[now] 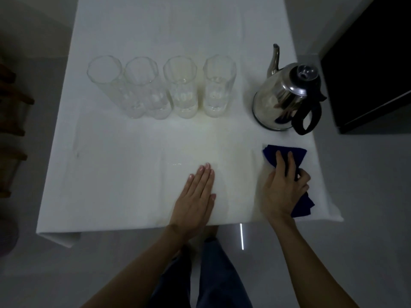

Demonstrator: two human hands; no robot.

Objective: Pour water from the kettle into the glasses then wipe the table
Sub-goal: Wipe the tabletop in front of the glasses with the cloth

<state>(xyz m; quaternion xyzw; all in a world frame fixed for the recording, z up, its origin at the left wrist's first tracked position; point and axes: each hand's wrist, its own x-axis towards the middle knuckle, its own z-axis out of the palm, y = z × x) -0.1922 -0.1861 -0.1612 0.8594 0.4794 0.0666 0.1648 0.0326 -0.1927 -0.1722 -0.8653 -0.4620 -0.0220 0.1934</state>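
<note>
Several tall clear glasses (pixel 182 87) stand in a row across the white table (pixel 133 174). A shiny steel kettle (pixel 282 101) with a black handle stands upright to their right, its spout pointing away. My right hand (pixel 282 185) presses down on a crumpled blue cloth (pixel 287 154) at the table's near right corner, fingers curled over it. My left hand (pixel 198 196) lies flat on the table near the front edge, fingers together, holding nothing. A small wet streak (pixel 175 163) glints just left of its fingertips.
A dark cabinet (pixel 367 74) stands to the right of the table. Wooden furniture (pixel 13 121) shows at the far left. The tablecloth hangs over the front edge (pixel 66 234), and my legs are below it.
</note>
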